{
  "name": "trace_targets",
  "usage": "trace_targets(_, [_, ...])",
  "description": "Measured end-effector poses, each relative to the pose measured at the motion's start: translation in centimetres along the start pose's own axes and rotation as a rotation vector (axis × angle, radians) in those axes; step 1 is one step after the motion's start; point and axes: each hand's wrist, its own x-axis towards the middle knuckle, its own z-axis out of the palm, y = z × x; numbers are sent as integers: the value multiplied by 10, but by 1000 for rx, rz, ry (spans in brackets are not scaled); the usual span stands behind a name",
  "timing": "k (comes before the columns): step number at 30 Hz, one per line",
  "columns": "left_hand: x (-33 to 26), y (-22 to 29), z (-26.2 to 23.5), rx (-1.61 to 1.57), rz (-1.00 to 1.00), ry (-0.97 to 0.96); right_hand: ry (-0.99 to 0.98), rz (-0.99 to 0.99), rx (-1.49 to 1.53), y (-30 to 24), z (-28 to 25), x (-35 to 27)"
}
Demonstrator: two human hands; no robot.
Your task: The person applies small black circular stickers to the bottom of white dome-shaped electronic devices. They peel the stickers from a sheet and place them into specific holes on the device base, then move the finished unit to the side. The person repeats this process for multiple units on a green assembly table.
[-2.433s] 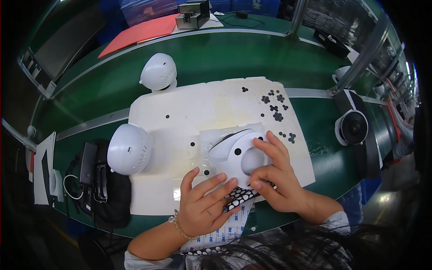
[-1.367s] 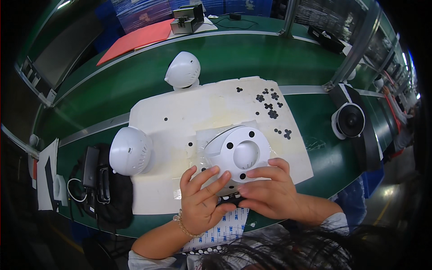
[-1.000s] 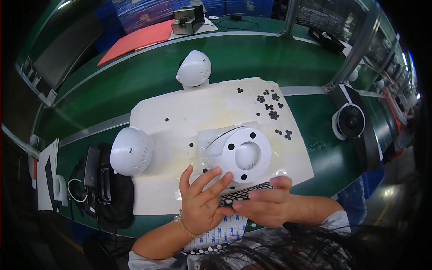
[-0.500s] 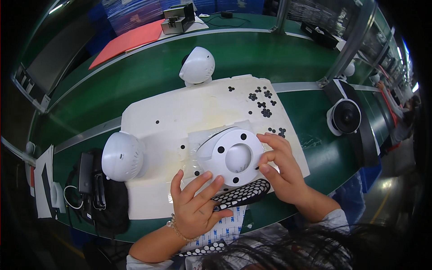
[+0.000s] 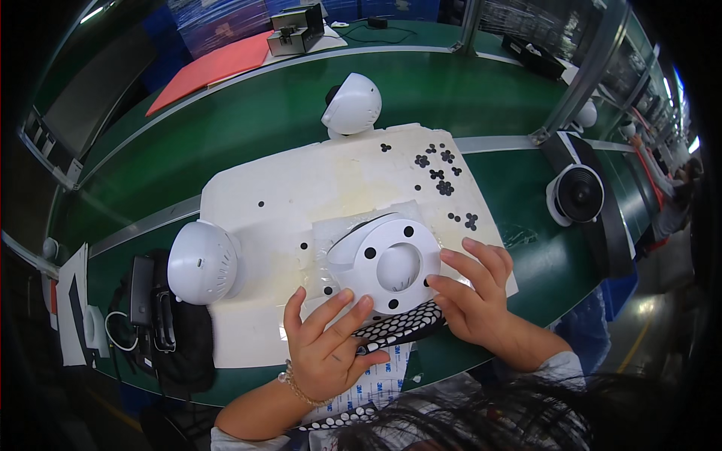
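A white round device lies on its side on a clear plastic sheet, its ring-shaped base (image 5: 366, 279) facing me, with round black pads stuck on it. My right hand (image 5: 477, 297) is at the right rim, fingers apart, one fingertip pressing a small black pad (image 5: 428, 281) there. My left hand (image 5: 323, 346) rests two fingertips on the lower left of the base. Between its thumb and fingers it grips a black perforated sheet of round pads (image 5: 406, 322). Printed backing paper (image 5: 376, 385) hangs below, partly hidden by the hand.
The work sits on a pale board (image 5: 263, 263). Loose black pads (image 5: 445, 189) lie at its far right. A white device (image 5: 201, 263) stands left, another (image 5: 356, 107) at the back on the green belt (image 5: 248, 113). A black speaker-like unit (image 5: 580, 194) is right, a black bag (image 5: 188, 338) left.
My right hand's fingers have spread from a pinch, with one fingertip now on the pad at the rim. The white device at the back has shifted right. My left hand has hardly moved.
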Motion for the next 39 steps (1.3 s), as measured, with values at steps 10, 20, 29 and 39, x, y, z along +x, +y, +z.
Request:
trace_targets(10, [1,-5,-3,-135,120,-13,-211,890,1473,28,12,25])
trace_targets(20, [3,-10,3,-408,282,-118,114,230,-191,191,71,89])
trace_targets(29, [1,-14,-1,-308,274,-261,-211,412,-220,216,117,104])
trace_targets(39, [-4,-19,5,-313,312,-259,-31,498,76,178,146,171])
